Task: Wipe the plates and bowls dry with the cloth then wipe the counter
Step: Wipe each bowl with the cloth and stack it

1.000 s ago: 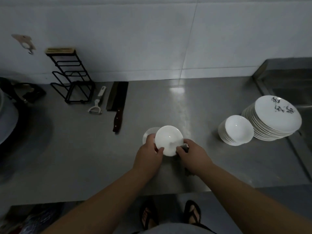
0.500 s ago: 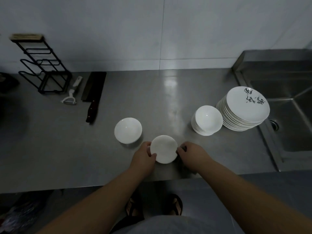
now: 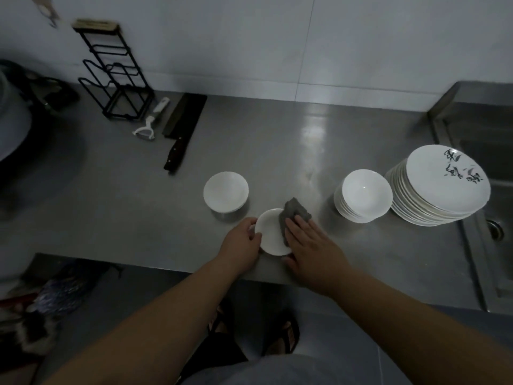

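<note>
steel counter point(image 3: 111, 218): two hands point(image 3: 280, 243), one cloth point(image 3: 294, 215), one held bowl point(image 3: 270, 233).

1. The right edge of the small dish point(image 3: 270, 232) is covered by the grey cloth point(image 3: 293, 215) and the right hand point(image 3: 311, 245).
2. The near part of the cloth is hidden under the right hand's fingers point(image 3: 301, 226).
3. The left rim of the dish is hidden by the left hand point(image 3: 241, 245).
4. The sink point(image 3: 488, 151) is cut off by the right edge of the frame.
5. A dark round object point(image 3: 11, 120) at the far left is cropped; what it is cannot be told.
6. The clutter point(image 3: 41, 301) at lower left is blurred and not identifiable.
7. The marks on the top plate point(image 3: 447, 179) are not legible.
</note>
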`<move>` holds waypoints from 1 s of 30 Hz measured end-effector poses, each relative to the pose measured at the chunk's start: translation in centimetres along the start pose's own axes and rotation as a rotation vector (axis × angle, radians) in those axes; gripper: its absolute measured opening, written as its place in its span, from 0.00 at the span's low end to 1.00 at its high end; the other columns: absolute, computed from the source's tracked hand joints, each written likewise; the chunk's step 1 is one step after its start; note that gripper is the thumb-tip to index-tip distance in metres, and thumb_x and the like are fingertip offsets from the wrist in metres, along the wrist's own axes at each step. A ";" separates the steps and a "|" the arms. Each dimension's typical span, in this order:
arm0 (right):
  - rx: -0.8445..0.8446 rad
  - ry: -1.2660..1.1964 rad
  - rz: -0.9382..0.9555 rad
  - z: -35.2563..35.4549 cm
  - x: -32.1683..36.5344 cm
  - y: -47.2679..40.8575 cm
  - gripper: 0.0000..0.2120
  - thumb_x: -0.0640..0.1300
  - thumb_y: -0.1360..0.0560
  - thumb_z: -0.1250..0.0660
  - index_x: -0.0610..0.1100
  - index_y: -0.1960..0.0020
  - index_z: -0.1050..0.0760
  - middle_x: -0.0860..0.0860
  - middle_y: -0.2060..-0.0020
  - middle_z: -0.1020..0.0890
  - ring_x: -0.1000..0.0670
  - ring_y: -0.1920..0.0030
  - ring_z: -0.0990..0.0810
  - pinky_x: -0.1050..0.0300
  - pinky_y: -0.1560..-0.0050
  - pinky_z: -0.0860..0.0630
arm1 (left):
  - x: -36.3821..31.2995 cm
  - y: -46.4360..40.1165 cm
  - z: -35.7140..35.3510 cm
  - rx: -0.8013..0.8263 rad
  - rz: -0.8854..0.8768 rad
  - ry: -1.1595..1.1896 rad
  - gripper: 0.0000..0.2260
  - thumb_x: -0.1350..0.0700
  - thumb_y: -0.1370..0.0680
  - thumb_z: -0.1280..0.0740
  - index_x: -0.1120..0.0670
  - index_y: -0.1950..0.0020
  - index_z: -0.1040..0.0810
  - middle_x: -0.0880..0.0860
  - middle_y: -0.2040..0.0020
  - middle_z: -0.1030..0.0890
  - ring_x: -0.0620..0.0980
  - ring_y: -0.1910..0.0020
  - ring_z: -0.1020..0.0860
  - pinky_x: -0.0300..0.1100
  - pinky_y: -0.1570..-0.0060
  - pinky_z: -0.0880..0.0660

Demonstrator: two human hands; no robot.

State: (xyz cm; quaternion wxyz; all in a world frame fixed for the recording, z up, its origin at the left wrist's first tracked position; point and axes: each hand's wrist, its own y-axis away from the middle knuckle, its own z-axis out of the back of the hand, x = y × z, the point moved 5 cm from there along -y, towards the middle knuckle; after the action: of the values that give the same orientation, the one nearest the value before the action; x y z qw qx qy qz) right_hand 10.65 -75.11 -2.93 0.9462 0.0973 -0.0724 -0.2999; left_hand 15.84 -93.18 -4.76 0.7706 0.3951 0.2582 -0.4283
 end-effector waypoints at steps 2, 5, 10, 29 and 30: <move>0.047 0.048 -0.011 -0.6 -0.4 0.0 0.39 0.65 0.19 0.49 0.39 0.19 0.40 0.42 0.19 0.39 0.42 0.18 0.44 0.45 0.20 0.53 | 0.0 0.0 -0.1 -0.002 0.006 0.012 0.11 0.51 0.20 0.36 0.43 0.38 0.25 0.52 0.51 0.15 0.53 0.55 0.17 0.51 0.48 0.20; 0.070 0.016 0.013 -0.8 0.4 -0.9 0.43 0.67 0.20 0.50 0.37 0.18 0.45 0.41 0.18 0.43 0.43 0.17 0.49 0.47 0.20 0.59 | -0.1 -0.2 -0.3 -0.004 0.002 0.013 0.13 0.55 0.19 0.36 0.47 0.35 0.24 0.54 0.51 0.15 0.55 0.54 0.17 0.51 0.46 0.21; 0.143 -0.171 0.071 -0.1 2.7 -2.9 0.47 0.69 0.26 0.63 0.40 0.16 0.49 0.42 0.17 0.45 0.44 0.18 0.47 0.52 0.19 0.59 | -0.2 -0.6 0.3 -0.027 0.032 0.040 0.14 0.57 0.19 0.35 0.49 0.34 0.23 0.55 0.50 0.15 0.55 0.50 0.17 0.47 0.45 0.22; 0.044 0.117 0.231 0.4 -1.4 0.3 0.38 0.68 0.20 0.50 0.42 0.22 0.33 0.44 0.25 0.28 0.43 0.21 0.36 0.47 0.18 0.57 | -1.9 -1.4 0.0 -0.025 -0.040 -0.313 0.15 0.55 0.17 0.38 0.50 0.30 0.24 0.55 0.36 0.19 0.57 0.38 0.22 0.48 0.38 0.26; 0.062 0.134 0.224 0.1 -1.8 0.1 0.41 0.69 0.20 0.52 0.42 0.18 0.41 0.44 0.20 0.36 0.44 0.18 0.45 0.46 0.18 0.58 | -2.1 -1.4 -0.1 -0.017 -0.046 -0.328 0.17 0.54 0.16 0.38 0.50 0.28 0.25 0.55 0.34 0.20 0.57 0.36 0.23 0.48 0.37 0.27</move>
State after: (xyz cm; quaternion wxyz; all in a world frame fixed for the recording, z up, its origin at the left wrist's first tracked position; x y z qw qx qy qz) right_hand 9.24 -73.98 -2.93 0.9730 0.1376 -0.0286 -0.1829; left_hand 13.56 -92.62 -3.83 0.7958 0.3074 0.1412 -0.5023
